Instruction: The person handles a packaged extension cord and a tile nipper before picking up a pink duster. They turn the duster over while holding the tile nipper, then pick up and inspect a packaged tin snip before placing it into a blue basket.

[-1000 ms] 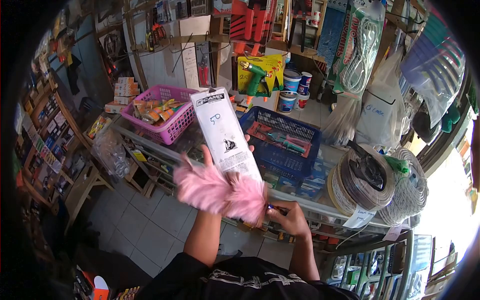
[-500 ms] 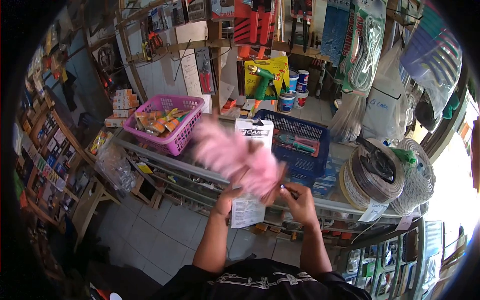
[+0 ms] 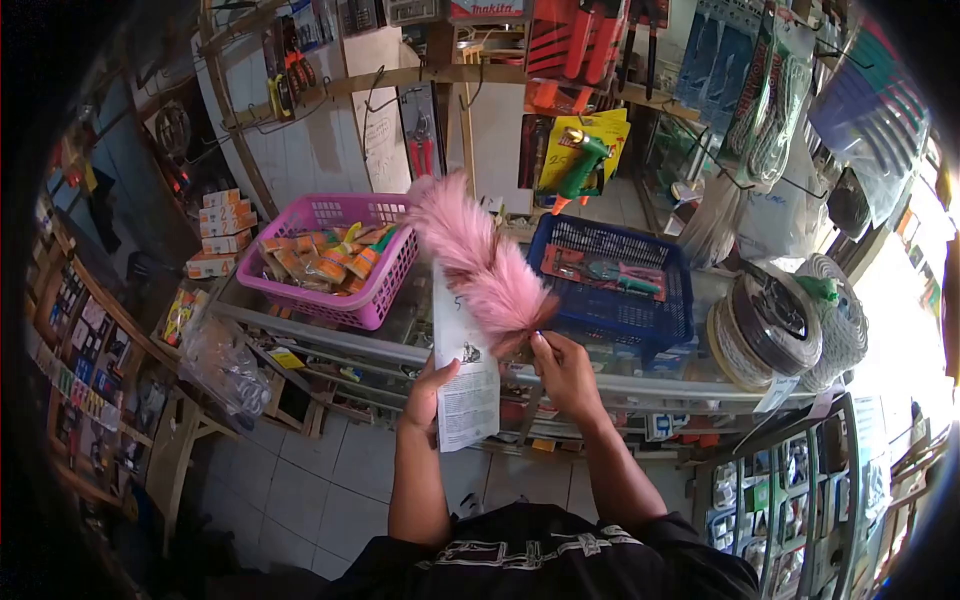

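Note:
A fluffy pink feather duster (image 3: 485, 265) slants up and to the left from my right hand (image 3: 567, 375), whose fingers are closed round its lower end. My left hand (image 3: 432, 393) grips the left edge of a flat white printed package (image 3: 468, 405). The duster lies across the front of the package's upper part and hides some of it. Both hands are in front of the glass counter's near edge. The tip of the duster reaches the right rim of a pink basket.
On the glass counter (image 3: 400, 345) stand a pink basket (image 3: 372, 300) of orange-labelled packets, a blue basket (image 3: 690, 300) with packaged pliers (image 3: 610, 275), and large cable rolls (image 3: 765, 325). A green spray nozzle (image 3: 583, 170) and packaged tools hang behind. A wooden bench (image 3: 172, 465) is at left.
The view has shifted. The duster, blurred before, is now sharper and more upright. The package has turned in my left hand, and its upper end has moved left behind the duster.

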`<action>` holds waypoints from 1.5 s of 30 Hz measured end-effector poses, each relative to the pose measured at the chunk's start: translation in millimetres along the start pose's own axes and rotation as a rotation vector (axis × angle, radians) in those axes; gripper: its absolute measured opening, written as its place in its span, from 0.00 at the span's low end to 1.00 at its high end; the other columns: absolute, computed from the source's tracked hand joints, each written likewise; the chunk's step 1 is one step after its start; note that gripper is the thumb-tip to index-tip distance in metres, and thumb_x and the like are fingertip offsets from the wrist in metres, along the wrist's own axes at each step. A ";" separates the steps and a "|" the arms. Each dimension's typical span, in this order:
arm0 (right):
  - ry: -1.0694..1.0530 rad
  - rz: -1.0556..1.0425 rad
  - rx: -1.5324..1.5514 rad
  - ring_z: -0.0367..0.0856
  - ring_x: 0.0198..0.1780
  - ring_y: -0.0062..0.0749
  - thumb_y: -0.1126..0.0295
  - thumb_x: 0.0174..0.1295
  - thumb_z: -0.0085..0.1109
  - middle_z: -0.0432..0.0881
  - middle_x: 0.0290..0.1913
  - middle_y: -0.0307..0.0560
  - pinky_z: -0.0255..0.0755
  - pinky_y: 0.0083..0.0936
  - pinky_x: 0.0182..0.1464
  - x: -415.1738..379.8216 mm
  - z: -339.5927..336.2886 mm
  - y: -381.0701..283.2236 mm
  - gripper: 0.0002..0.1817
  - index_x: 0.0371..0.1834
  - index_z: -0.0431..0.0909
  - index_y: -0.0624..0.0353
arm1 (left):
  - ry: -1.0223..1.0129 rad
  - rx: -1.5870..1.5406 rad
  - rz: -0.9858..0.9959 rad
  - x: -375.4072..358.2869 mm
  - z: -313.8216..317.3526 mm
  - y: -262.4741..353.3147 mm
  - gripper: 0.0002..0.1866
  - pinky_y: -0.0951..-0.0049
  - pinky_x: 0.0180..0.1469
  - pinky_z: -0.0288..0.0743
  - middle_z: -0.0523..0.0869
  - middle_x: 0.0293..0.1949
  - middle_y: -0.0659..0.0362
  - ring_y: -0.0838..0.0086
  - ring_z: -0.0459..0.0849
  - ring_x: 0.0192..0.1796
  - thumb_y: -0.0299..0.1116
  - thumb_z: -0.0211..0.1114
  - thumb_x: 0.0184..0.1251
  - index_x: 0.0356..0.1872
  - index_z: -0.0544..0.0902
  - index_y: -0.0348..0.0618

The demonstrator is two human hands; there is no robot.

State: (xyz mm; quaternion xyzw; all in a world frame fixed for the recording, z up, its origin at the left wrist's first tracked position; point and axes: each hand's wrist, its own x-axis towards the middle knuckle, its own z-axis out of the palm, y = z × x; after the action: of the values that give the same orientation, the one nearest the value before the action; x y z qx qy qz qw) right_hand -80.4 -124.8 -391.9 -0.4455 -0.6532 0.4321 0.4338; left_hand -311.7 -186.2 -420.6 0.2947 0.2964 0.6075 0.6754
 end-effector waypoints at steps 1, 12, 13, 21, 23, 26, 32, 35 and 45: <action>0.008 0.026 0.016 0.66 0.29 0.23 0.56 0.83 0.55 0.72 0.23 0.41 0.65 0.32 0.33 2.5 11.0 -1.0 0.23 0.36 0.78 0.67 | -0.028 -0.017 0.011 2.0 -9.1 2.5 0.33 0.56 0.63 0.81 0.86 0.62 0.47 0.57 0.88 0.60 0.40 0.68 0.76 0.76 0.70 0.40; 0.157 -0.003 -0.036 0.79 0.31 0.30 0.66 0.76 0.61 0.82 0.32 0.46 0.74 0.33 0.37 44.5 115.8 56.1 0.18 0.62 0.80 0.67 | -0.114 0.021 0.084 10.2 -70.0 37.0 0.39 0.56 0.64 0.80 0.83 0.67 0.45 0.57 0.87 0.62 0.39 0.64 0.78 0.84 0.59 0.44; 0.177 -0.047 -0.049 0.80 0.30 0.30 0.67 0.75 0.61 0.82 0.32 0.45 0.74 0.31 0.36 46.8 123.1 61.3 0.20 0.65 0.79 0.66 | -0.101 0.031 0.083 10.7 -74.3 39.2 0.39 0.56 0.64 0.80 0.82 0.68 0.43 0.56 0.87 0.62 0.40 0.64 0.78 0.83 0.60 0.41; 0.343 -0.097 -0.352 0.82 0.55 0.67 0.74 0.70 0.62 0.85 0.51 0.68 0.74 0.51 0.60 77.1 146.8 79.0 0.23 0.67 0.77 0.68 | -0.085 0.052 0.032 20.6 -96.1 44.3 0.37 0.55 0.63 0.82 0.81 0.69 0.40 0.53 0.87 0.62 0.39 0.64 0.78 0.82 0.61 0.37; 0.344 -0.105 -0.403 0.80 0.56 0.67 0.74 0.70 0.62 0.82 0.53 0.69 0.74 0.52 0.60 81.9 151.4 84.8 0.24 0.68 0.75 0.70 | -0.092 0.027 -0.006 24.1 -102.0 42.0 0.36 0.57 0.63 0.80 0.82 0.67 0.44 0.57 0.86 0.62 0.37 0.62 0.79 0.83 0.60 0.43; 0.329 -0.126 -0.460 0.78 0.55 0.69 0.76 0.70 0.61 0.78 0.54 0.71 0.72 0.53 0.59 82.9 156.2 89.7 0.27 0.70 0.71 0.75 | -0.077 0.017 -0.041 28.8 -105.6 38.8 0.35 0.58 0.62 0.80 0.83 0.66 0.47 0.58 0.86 0.62 0.36 0.62 0.80 0.83 0.60 0.46; 0.388 -0.071 -0.527 0.75 0.60 0.64 0.76 0.68 0.63 0.77 0.57 0.65 0.68 0.55 0.62 73.8 162.7 86.3 0.28 0.72 0.73 0.70 | -0.056 0.009 -0.089 35.4 -107.7 29.8 0.35 0.58 0.62 0.79 0.83 0.66 0.49 0.59 0.86 0.61 0.36 0.64 0.79 0.82 0.62 0.45; 0.409 -0.018 -0.621 0.73 0.63 0.61 0.75 0.67 0.66 0.76 0.60 0.61 0.66 0.55 0.65 70.5 159.6 85.9 0.29 0.73 0.74 0.63 | -0.022 0.037 -0.094 34.9 -95.2 33.5 0.35 0.59 0.63 0.78 0.83 0.66 0.49 0.60 0.86 0.61 0.36 0.64 0.79 0.82 0.62 0.45; 0.272 -0.102 -0.504 0.74 0.63 0.62 0.73 0.66 0.67 0.77 0.59 0.62 0.68 0.52 0.65 58.9 136.1 81.4 0.26 0.69 0.78 0.66 | -0.152 -0.029 -0.058 47.4 -72.5 28.7 0.34 0.58 0.67 0.76 0.82 0.70 0.45 0.58 0.85 0.64 0.38 0.63 0.80 0.82 0.62 0.42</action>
State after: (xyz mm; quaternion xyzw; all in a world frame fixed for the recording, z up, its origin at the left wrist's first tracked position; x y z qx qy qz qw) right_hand -206.4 -74.0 -492.6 -0.5596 -0.6973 0.1704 0.4143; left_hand -381.1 -133.7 -448.0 0.3214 0.2439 0.5676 0.7176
